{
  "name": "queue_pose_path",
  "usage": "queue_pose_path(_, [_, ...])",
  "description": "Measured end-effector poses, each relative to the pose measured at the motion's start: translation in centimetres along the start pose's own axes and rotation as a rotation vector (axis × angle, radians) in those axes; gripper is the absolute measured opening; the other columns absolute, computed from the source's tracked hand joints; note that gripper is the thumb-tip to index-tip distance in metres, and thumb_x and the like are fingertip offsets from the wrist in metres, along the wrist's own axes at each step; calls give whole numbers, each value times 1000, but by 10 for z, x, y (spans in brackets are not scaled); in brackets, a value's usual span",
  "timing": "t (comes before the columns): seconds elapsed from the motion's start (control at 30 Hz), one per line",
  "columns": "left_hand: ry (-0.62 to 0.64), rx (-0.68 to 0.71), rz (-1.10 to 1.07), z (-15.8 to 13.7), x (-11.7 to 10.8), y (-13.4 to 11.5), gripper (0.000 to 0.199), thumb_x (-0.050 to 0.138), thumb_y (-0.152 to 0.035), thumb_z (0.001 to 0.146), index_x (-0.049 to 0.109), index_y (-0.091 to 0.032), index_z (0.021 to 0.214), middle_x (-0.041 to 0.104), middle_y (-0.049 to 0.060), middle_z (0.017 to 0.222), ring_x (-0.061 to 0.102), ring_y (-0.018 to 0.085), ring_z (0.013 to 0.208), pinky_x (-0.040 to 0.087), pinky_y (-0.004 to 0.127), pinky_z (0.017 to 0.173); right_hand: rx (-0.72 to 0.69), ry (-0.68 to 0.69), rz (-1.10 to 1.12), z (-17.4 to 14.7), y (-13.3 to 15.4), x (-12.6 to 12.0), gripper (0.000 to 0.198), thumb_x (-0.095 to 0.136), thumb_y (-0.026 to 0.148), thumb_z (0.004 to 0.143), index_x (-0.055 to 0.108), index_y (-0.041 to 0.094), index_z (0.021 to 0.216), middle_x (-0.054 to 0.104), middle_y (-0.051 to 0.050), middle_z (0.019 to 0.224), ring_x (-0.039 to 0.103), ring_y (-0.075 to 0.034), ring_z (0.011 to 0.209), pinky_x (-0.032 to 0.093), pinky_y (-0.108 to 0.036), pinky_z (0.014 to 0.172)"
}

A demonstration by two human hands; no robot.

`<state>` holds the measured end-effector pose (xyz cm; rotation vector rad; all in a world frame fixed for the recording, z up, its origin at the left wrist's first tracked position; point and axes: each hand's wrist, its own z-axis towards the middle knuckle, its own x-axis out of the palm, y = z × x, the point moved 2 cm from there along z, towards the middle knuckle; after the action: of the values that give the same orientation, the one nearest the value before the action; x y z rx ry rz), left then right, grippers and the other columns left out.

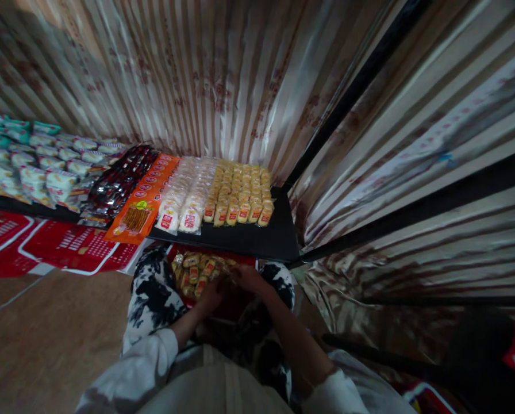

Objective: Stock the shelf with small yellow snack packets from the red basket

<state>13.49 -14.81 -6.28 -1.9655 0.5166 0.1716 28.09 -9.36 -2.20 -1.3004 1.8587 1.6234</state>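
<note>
Between my knees, below the black shelf, several small wrapped yellow pastries (192, 275) with red labels lie in a red container (240, 307). At their right side my left hand (211, 294) is closed low over the wrappers. My right hand (245, 278) is just beyond it to the right, its fingers bent together near shiny clear plastic. What either hand pinches is dark and too small to name. In front of me, matching yellow pastries (240, 198) stand in neat rows near the right end of the black shelf (240, 242).
Left of the rows are white-wrapped cakes (182, 195), an orange snack packet strip (137, 215), dark red packets (118, 178) and white packets (61, 181). A striped curtain (188, 75) hangs behind. Black poles (352, 109) slant along the right. Red printed sheeting (72, 244) hangs below the shelf.
</note>
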Motion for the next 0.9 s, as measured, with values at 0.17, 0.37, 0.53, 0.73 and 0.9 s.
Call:
queue_pose_path(0.17, [-53,91,-140,-8,-12,-18,35,53,-21,75,57,-18,110,65,6,107,60,17,98,45,28,87,-65,65,172,-1,10,-29,28,50,19,76,66,21,98,71,-2,88,63,-17,81,47,-27,74])
queue_pose_path(0.37, [-14,111,-281,-27,-34,-55,45,47,-17,75,49,-15,120,65,3,86,59,13,72,48,24,66,-66,48,461,-3,14,-51,30,48,27,79,64,18,102,69,-2,89,62,-15,79,48,-27,72])
queue_pose_path(0.53, [-52,291,-223,-36,-46,-86,46,50,-17,72,51,-16,118,62,8,104,58,15,88,48,26,76,-26,-13,632,-6,17,-68,30,52,35,78,65,17,98,66,-1,80,59,-13,70,46,-23,63])
queue_pose_path(0.73, [-196,406,-107,-32,-47,-108,34,52,-16,69,61,-17,101,60,8,108,56,18,95,48,32,80,64,-84,792,-7,20,-78,38,59,49,73,67,17,91,61,2,64,44,-7,46,32,-20,44])
queue_pose_path(0.9, [-150,232,-374,-15,-39,-117,38,58,-35,71,58,-14,102,65,6,91,60,15,76,48,28,70,73,-134,1026,-10,16,-85,48,55,61,73,66,18,92,63,-2,70,53,-10,54,33,-20,46])
